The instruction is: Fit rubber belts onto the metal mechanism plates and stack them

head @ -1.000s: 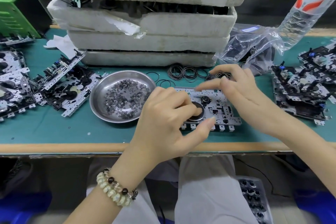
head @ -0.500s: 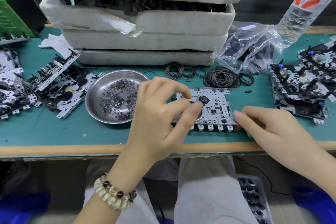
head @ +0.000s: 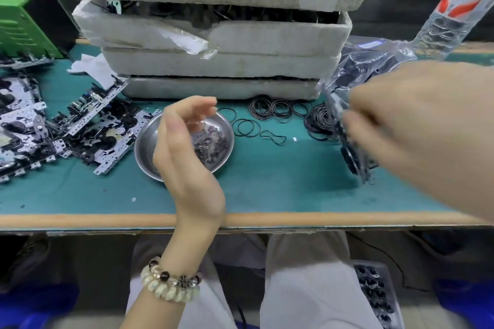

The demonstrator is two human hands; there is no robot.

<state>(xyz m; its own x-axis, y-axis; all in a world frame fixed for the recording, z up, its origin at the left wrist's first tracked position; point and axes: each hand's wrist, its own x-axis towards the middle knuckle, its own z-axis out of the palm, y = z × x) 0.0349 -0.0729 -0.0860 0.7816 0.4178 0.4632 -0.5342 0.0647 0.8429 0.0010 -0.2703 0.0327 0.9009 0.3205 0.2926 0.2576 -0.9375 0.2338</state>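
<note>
Left hand (head: 187, 147): raised over steel dish (head: 144, 139) of small washers, fingers loosely curled, grip released, holding nothing.

Right hand (head: 417, 136): blurred, grip closed on one mechanism plate (head: 350, 152), held edge-on above the counter (head: 267, 189) at the right; belt on it not discernible.

Rubber belts (head: 270, 109): many loose ones lie near the foam trays (head: 222, 61).

Plate heap (head: 88, 125): at left, belt status unclear.

Progress: likely mid-run. This plate appears ready for stacking, and many belts remain unused.
</note>
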